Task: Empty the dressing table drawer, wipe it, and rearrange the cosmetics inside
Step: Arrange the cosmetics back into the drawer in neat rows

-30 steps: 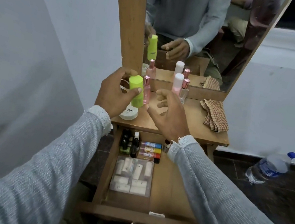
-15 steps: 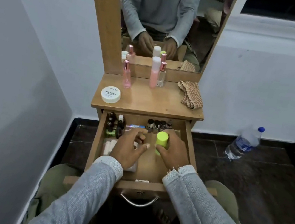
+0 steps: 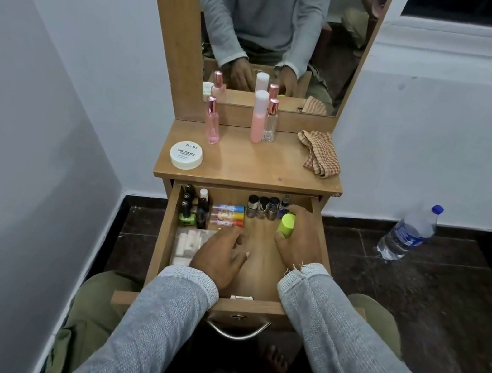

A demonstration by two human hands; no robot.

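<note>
My right hand (image 3: 297, 241) grips the lime-green cylindrical bottle (image 3: 286, 223) upright at the open wooden drawer's (image 3: 249, 308) back right, beside the dark little bottles (image 3: 262, 207), probably to slot it in, while my left hand (image 3: 220, 259) rests relaxed, holding nothing.

Dim, even room light; the counter (image 3: 251, 167) is softly lit and sharp, the floor below it dark. Walls beside it bow with wide-angle distortion, edges slightly blurred.
</note>
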